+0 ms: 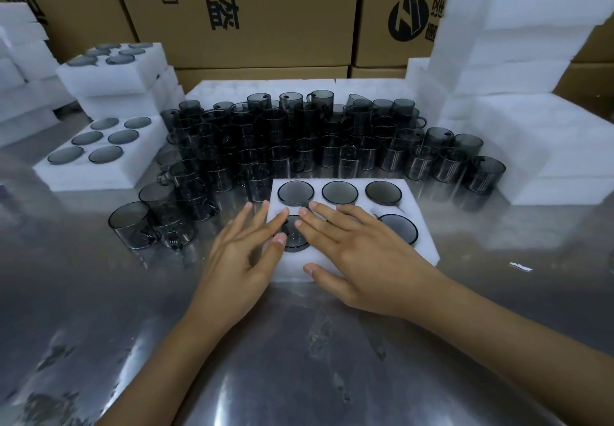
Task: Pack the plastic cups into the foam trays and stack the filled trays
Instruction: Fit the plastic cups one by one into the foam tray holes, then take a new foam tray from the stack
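I am laying both hands flat on the foam tray (422,246) that is sitting on the metal table (299,359) right in front of me. My left hand (246,253) is spreading its fingers straight out over the tray's near left corner, fingertips reaching onto the foam and the thumb touching the rim of the near left cup (294,239). My right hand (362,253) is lying palm down over the near middle of the tray, fingers straight and slightly fanned, thumb stretching along the front edge; it is covering whatever is in the middle pocket, so I cannot tell what is under it. Neither hand is gripping anything. The tray is showing three dark cups in its far row (339,192) and another at the near right (400,228). Just behind the tray, a big crowd of loose smoky plastic cups (299,140) is standing on the table. To my left, a filled tray (99,153) is resting on the table, with a stack of filled trays (116,77) behind it. To my right, a pile of white foam blocks (518,60) is rising, and cardboard boxes (265,10) are lining the back.
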`<action>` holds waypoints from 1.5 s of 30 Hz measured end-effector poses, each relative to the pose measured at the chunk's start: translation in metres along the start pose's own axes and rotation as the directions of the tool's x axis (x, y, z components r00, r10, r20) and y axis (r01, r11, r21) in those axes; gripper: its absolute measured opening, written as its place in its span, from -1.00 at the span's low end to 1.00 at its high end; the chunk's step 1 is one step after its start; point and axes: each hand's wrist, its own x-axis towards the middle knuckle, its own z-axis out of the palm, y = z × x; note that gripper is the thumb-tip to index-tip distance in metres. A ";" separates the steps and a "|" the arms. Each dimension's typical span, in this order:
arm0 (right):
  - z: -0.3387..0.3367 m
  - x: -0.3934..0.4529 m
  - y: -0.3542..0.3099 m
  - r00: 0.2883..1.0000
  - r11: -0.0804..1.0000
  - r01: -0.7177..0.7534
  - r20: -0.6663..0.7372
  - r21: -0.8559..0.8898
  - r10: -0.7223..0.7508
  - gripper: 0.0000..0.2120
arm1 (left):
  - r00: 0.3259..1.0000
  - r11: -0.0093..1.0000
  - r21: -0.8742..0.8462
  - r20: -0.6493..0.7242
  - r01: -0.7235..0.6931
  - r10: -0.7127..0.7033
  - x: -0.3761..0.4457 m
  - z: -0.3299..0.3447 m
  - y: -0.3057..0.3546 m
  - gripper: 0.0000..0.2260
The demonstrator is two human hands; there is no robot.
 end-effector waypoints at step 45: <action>0.037 -0.010 0.048 0.516 -0.328 0.091 0.237 0.940 0.823 -0.65 | 0.658 0.017 -0.962 -0.199 -0.273 -0.726 0.127 -0.133 0.006 -0.38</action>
